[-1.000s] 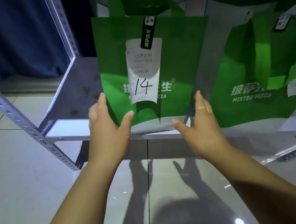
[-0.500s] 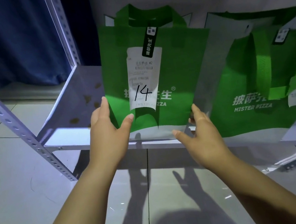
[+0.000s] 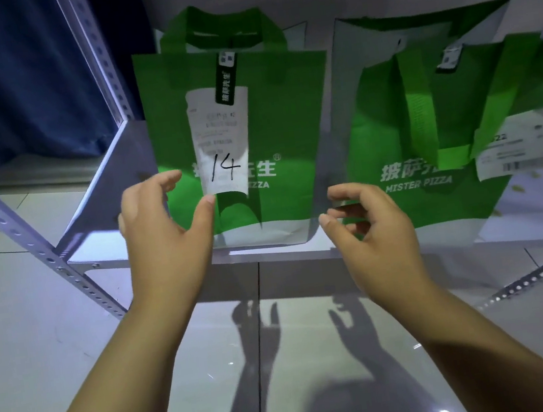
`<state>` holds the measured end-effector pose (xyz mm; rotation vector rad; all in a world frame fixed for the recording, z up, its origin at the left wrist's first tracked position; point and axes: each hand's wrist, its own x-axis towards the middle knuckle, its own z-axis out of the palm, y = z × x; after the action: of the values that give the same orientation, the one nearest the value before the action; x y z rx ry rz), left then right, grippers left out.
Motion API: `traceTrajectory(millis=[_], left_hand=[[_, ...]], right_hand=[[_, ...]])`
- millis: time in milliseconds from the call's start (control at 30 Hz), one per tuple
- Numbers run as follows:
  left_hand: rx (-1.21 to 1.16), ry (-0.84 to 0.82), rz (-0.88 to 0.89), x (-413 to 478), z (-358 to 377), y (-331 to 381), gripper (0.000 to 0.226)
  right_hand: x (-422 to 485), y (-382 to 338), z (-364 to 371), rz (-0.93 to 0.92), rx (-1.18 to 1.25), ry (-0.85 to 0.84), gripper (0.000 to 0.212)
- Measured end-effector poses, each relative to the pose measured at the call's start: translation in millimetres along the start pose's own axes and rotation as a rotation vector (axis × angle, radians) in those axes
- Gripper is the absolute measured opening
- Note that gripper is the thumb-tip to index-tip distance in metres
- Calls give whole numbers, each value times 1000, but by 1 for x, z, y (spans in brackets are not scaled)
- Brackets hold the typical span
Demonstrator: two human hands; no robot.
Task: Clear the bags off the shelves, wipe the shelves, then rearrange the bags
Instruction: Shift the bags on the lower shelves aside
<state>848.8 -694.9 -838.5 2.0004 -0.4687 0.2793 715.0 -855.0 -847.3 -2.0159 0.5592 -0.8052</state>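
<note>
A green Mister Pizza bag (image 3: 289,117) with a receipt marked 14 (image 3: 223,163) stands upright on the grey metal shelf (image 3: 103,252), near its left end. My left hand (image 3: 163,234) hovers in front of the bag's lower left corner, fingers relaxed, thumb tip by the receipt's bottom edge, gripping nothing. My right hand (image 3: 373,227) is at the bag's lower right corner with loosely curled fingers and holds nothing. A second green bag (image 3: 387,128) stands just to the right, and a third bag (image 3: 523,86) overlaps it at the right edge.
A perforated metal upright (image 3: 21,232) slants at the shelf's front left corner, and another upright (image 3: 98,55) rises behind. A dark blue curtain (image 3: 12,84) hangs at the left. Glossy floor tiles (image 3: 283,359) lie below the shelf.
Both hands held the sides of bag 14 on the shelf; now they have let go and drawn back slightly. The right fingers have curled loosely. The bag stays upright.
</note>
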Motion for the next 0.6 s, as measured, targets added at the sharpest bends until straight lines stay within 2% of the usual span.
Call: traceTrajectory(millis=[100,267,400,600], left_hand=[[-53,4,57,-12,9,26,28],[-90,-84,117,-38,40,65,25],[-100,-160,68,-55,65,86,28],[-56,-234,105,-64,89,114,41]], right_hand=[[-4,0,-24,-16,59,16,28],[-8,9,-71,-1,62,57,21],[-9,20,-109,9,26,116,21],[-4,33,-153,27,-76,323,23]])
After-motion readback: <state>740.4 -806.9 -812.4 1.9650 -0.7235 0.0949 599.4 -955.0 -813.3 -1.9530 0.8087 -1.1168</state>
